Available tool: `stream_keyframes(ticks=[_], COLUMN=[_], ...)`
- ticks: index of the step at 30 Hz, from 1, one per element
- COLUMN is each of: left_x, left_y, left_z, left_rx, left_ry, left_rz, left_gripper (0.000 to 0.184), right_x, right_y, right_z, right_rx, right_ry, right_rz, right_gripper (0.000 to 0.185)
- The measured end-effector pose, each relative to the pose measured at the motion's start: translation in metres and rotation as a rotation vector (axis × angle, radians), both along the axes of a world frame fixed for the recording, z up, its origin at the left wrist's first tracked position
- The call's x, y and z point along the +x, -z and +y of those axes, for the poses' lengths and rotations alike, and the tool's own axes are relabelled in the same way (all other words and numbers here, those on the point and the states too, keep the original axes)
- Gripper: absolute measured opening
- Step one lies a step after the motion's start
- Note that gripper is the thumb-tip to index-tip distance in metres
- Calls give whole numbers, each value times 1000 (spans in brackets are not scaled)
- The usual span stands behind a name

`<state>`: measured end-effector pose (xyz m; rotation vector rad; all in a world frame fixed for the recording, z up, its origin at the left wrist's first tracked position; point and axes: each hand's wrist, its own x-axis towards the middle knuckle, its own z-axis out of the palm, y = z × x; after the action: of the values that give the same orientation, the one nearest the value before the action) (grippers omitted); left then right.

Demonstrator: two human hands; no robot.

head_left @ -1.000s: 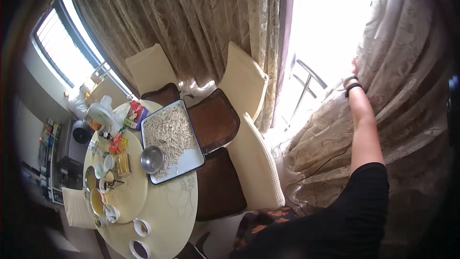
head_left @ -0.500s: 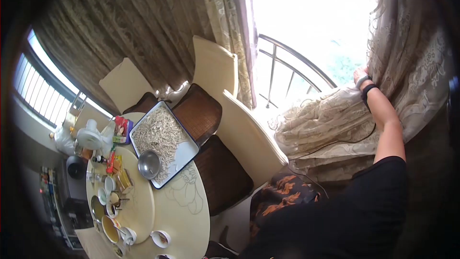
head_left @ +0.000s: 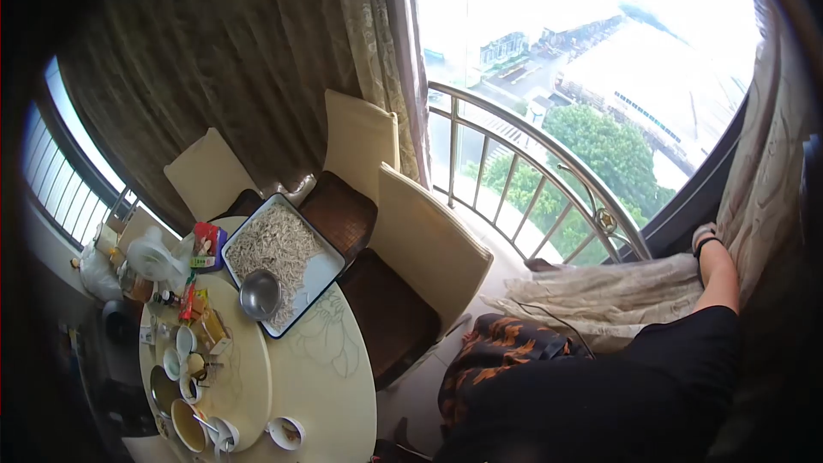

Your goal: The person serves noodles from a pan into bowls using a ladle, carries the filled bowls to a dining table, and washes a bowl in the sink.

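Observation:
At the right edge of the window, my right hand (head_left: 705, 233) closes on the patterned beige curtain (head_left: 759, 154), a dark band around its wrist. Its fingers are partly hidden by the folds. The curtain's lower part trails left across the floor (head_left: 626, 291), below a curved metal railing (head_left: 549, 163). The window above shows trees and buildings outside. My left hand is out of sight.
To the left stands a round table (head_left: 330, 377) with a tray (head_left: 321, 279) of small pale pieces, a metal bowl (head_left: 260, 294), cups and packets. Cream-backed chairs (head_left: 429, 240) stand between table and window. A dark cord (head_left: 549, 313) lies near the curtain's bottom.
My right hand has drawn the curtain to the right and lower, baring more of the window and railing. The view has shifted slightly.

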<state>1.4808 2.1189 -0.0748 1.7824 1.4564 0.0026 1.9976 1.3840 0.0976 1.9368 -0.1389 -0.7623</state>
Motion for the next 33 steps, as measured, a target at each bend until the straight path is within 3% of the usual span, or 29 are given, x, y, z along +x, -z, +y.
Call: stream_keyframes(ticks=[4, 7, 8, 9, 11, 12, 14, 16, 18, 22, 24, 26, 28, 31, 33], left_x=[-59, -133, -158, -181, -213, -222, -234, -239, -241, -230, -220, -205, -189, -157, -139], left_y=[16, 20, 19, 21, 27, 29, 36, 44, 51, 60, 61, 60, 54, 42, 31], left_z=[-20, -71, -87, -110, -153, -175, -216, -257, -294, -367, -404, -436, -460, -490, -507], left_rx=[-44, -108, -134, -163, -226, -256, -309, -371, -427, -520, -550, -571, -596, -622, -621], left_ry=[-51, -156, -202, -243, -318, -341, -389, -417, -430, -455, -482, -502, -540, -589, -653], left_rz=[23, 60, 64, 65, 62, 67, 72, 72, 65, 39, 19, 5, -9, -27, -29], left_gripper=[50, 50, 50, 50, 50, 49, 49, 49, 49, 48, 48, 48, 48, 47, 47], right_x=[-9, 23, 39, 51, 58, 46, 27, 40, 33, 3, -51, -78, -148, -173, -190], right_y=[17, 23, 41, 51, 41, 33, 36, 82, 113, 176, 154, 184, 92, 84, 81], right_z=[7, 54, 35, 40, 94, 135, 194, 226, 263, 307, 342, 359, 436, 493, 523], right_rx=[115, 161, 125, 101, 82, 93, 426, 779, 970, 895, 853, 1090, 1094, 1226, 1468], right_ry=[67, -57, -217, -194, -133, -226, -492, -444, -295, -247, -420, -834, -621, -532, -477], right_rz=[-206, -221, -72, -75, -92, -112, -228, -286, -116, 478, 726, 1108, 1195, 1343, 1333], right_gripper=[27, 28, 31, 34, 33, 27, 21, 21, 29, 35, 40, 34, 33, 32, 33])
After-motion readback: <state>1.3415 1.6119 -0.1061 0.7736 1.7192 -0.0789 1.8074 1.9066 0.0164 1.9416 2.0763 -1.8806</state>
